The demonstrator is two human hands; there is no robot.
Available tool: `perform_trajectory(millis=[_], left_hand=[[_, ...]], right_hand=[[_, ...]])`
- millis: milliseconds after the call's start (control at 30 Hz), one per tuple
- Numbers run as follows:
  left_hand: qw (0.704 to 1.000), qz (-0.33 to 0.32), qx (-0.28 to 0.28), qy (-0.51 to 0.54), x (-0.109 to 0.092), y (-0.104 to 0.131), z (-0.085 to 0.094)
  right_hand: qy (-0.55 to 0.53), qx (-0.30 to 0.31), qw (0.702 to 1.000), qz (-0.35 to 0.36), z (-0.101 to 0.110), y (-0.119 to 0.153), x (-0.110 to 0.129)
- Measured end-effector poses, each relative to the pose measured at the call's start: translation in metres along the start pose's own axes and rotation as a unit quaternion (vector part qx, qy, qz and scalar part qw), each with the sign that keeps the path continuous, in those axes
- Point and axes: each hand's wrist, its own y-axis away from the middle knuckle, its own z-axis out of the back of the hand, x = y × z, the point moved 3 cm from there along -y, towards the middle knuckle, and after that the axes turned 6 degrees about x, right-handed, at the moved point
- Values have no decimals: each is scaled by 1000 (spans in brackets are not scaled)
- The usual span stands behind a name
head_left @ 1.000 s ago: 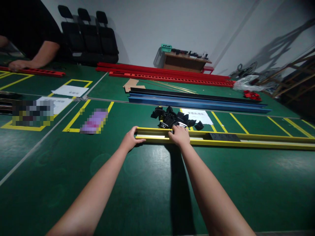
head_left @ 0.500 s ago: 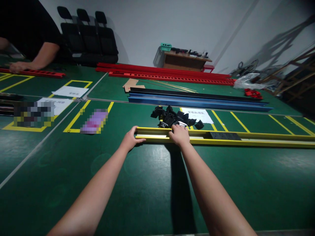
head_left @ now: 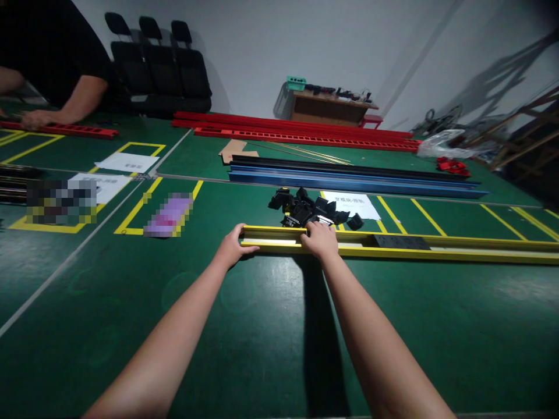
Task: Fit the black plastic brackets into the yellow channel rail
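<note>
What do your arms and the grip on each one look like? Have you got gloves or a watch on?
No gloves and no watch! The left grip and right grip are plain bare hands, and I see no rings, though some fingers are hidden. The left forearm and right forearm are bare too, with no sleeves, bracelets or cables showing.

The pile of modules [head_left: 301, 208] lay behind the channel [head_left: 480, 254] on the table [head_left: 262, 337], left of the label sheet [head_left: 351, 206].
</note>
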Motion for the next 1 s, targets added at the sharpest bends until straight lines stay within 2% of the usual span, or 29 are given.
perform_trajectory(millis=[533, 1000], left_hand=[[1000, 0, 2, -1, -1, 0, 0], [1000, 3, 2, -1, -3, 0, 1]], right_hand=[[-11, -22, 1000, 1, -1, -1, -1], [-3, -5, 1000, 9, -3, -2, -2]])
